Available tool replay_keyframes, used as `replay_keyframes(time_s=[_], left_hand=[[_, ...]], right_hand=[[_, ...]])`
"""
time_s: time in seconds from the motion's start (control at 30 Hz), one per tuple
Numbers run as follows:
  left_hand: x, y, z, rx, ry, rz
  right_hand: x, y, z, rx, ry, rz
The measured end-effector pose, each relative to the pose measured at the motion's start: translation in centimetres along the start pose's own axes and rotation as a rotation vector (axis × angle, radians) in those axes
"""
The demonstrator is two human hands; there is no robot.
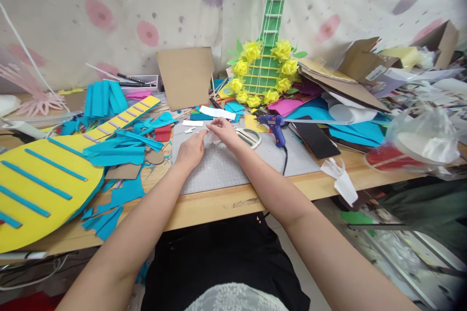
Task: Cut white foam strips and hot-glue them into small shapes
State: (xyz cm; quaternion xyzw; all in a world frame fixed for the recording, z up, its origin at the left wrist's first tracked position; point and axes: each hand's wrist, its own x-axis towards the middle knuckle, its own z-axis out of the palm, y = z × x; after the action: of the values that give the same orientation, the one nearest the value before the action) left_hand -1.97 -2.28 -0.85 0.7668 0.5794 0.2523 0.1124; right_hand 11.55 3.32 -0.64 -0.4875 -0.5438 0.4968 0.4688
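Note:
Over the grey cutting mat, my left hand and my right hand meet with fingertips pinched together. Between them is a small whitish piece, thin like paper, mostly covered by the fingers. Scissors with pale handles lie just right of my right hand, partly behind the wrist. A white paper strip lies beyond the fingers, and a shorter white strip is nearer my left hand. A blue glue gun stands on the mat farther right.
A yellow paper guitar with blue strips and many blue scraps fill the left. Behind stand a cardboard sheet and a green guitar with yellow flowers. Rightward are a phone and a plastic-wrapped red tub.

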Motion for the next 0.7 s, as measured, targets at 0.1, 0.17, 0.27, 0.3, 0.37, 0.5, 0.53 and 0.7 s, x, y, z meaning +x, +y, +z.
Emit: replay_keyframes(time_s=[0.1, 0.17, 0.27, 0.3, 0.37, 0.5, 0.53, 0.7], left_hand=[[0.0, -0.1, 0.1, 0.007, 0.008, -0.013], [0.1, -0.3, 0.2, 0.005, 0.013, -0.022], [0.1, -0.4, 0.3, -0.002, 0.016, -0.019], [0.1, -0.3, 0.3, -0.004, 0.018, -0.015], [-0.1, -0.1, 0.2, -0.016, 0.027, -0.01], [-0.3, 0.5, -0.4, -0.121, 0.056, -0.086], [-0.2, 0.6, -0.5, -0.172, 0.085, -0.107], [1.2, 0.3, -0.8, -0.527, 0.22, -0.176]], right_hand=[[0.1, 0.2, -0.1, -0.001, -0.005, 0.0], [0.1, 0.2, -0.1, 0.002, -0.014, -0.003], [-0.1, 0.0, -0.2, 0.022, -0.021, -0.004], [-0.2, -0.1, -0.3, 0.029, -0.023, -0.001], [-0.3, -0.4, -0.4, 0.037, -0.024, 0.004], [-0.5, -0.6, -0.6, 0.015, -0.027, -0.027], [-0.5, -0.6, -0.6, 0.009, -0.03, -0.046], [-0.4, -0.4, -0.9, -0.024, -0.106, -0.151]])
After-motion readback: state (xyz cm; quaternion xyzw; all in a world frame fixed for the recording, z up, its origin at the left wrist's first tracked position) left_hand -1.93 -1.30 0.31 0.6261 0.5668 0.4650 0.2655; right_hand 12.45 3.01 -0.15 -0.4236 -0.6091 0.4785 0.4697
